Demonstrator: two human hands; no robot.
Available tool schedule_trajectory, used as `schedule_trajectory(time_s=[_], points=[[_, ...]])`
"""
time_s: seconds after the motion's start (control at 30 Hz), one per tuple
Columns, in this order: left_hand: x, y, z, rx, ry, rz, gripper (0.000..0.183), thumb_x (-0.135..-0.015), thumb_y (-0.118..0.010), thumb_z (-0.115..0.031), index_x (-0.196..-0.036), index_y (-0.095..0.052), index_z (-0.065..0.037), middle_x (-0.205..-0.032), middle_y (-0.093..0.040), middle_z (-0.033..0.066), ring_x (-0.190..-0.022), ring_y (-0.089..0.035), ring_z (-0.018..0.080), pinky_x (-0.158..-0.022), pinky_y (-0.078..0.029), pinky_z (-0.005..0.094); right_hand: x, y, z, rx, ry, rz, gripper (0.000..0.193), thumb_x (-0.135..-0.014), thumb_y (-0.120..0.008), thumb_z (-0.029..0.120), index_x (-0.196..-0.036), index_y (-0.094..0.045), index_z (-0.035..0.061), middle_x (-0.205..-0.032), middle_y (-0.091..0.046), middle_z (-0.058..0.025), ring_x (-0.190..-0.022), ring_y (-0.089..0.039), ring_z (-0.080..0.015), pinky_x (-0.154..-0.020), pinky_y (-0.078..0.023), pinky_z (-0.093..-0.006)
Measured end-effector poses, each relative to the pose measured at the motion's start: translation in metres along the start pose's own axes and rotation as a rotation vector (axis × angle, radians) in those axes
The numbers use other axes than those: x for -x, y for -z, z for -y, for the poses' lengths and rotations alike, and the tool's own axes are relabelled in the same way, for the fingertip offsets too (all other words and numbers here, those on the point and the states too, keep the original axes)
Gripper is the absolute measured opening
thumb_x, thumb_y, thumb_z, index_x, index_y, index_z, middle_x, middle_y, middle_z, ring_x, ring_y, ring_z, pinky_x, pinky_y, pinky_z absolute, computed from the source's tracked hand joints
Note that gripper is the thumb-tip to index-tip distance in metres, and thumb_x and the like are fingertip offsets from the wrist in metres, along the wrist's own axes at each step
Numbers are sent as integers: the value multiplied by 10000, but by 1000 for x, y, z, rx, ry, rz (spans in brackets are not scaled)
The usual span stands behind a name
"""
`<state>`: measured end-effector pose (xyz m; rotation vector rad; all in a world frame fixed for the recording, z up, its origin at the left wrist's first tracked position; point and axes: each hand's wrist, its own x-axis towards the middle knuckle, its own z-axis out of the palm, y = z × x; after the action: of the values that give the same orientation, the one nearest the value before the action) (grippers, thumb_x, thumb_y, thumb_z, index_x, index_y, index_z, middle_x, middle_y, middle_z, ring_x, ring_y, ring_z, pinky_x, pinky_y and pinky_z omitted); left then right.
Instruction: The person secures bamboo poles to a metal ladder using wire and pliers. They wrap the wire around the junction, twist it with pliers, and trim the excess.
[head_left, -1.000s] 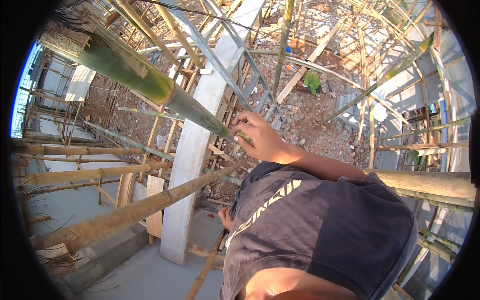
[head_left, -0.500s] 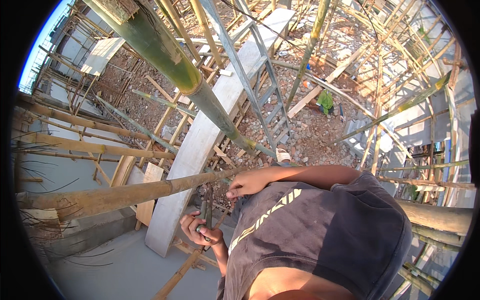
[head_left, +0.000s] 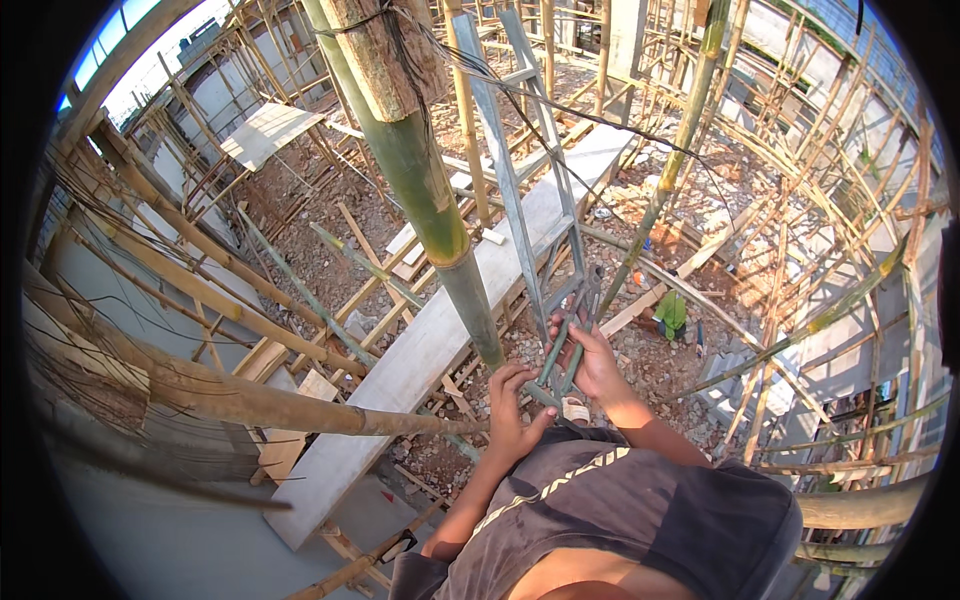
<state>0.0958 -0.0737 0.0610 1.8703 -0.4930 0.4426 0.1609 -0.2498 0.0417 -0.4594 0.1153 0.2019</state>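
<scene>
While the left hand (head_left: 512, 412) curls loosely beside the green bamboo pole (head_left: 425, 190), holding nothing I can make out, the right hand (head_left: 590, 360) is clenched round the pincers (head_left: 572, 325), raised just right of the pole. Risk: one slip drops them (worker in green (head_left: 671, 312) below); perch looks high.

Warm, low daylight rakes in from the upper right, gilding the bamboo poles (head_left: 420, 190); the left lies shaded. Fisheye bends straight edges inside a black rim; focus stays sharp.
</scene>
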Motion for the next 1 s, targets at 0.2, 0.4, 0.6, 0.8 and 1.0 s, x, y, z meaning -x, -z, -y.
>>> schedule_trajectory(time_s=[0.2, 0.4, 0.6, 0.8, 1.0], points=[[-8, 6, 17, 189, 143, 17, 145, -908, -644, -92, -1009, -630, 10, -1028, -631, 141, -920, -629, 255, -800, -503, 352, 33, 65, 81, 467, 307, -341, 429, -881, -433, -95, -1285, -474, 46, -1142, -585, -120, -993, -643, -257, -820, -597, -408], [-44, 20, 11, 291, 59, -19, 125, -942, -610, -82, -987, -635, 32, -1008, -650, 131, -883, -635, 206, -777, -509, 316, 30, 61, 104, 554, 516, -585, 453, -864, -437, -119, -1289, -460, 38, -1290, -516, -74, -1181, -592, -228, -853, -607, -440], [-83, 30, -9, 369, -30, -23, 139, -951, -596, -98, -960, -638, 35, -988, -658, 120, -885, -635, 203, -799, -502, 319, 16, 39, 87, 445, 498, -533, 389, -842, -416, -127, -1197, -483, 18, -1201, -553, -106, -1099, -614, -234, -858, -614, -472], [-100, 41, -33, 379, -190, -109, 126, -946, -607, -103, -949, -636, 20, -943, -646, 105, -854, -616, 196, -792, -491, 311, 10, 18, 65, 389, 422, -450, 430, -807, -404, -150, -1186, -462, 44, -1175, -495, -56, -1143, -585, -216, -825, -598, -438], [-80, 112, -115, 442, -536, -187, 187, -967, -606, -209, -903, -613, -33, -903, -580, 83, -853, -572, 193, -792, -469, 326, 2, 9, 61, 441, 412, -416, 426, -797, -424, -157, -1171, -457, 44, -1190, -488, -59, -1122, -581, -212, -816, -595, -428]])
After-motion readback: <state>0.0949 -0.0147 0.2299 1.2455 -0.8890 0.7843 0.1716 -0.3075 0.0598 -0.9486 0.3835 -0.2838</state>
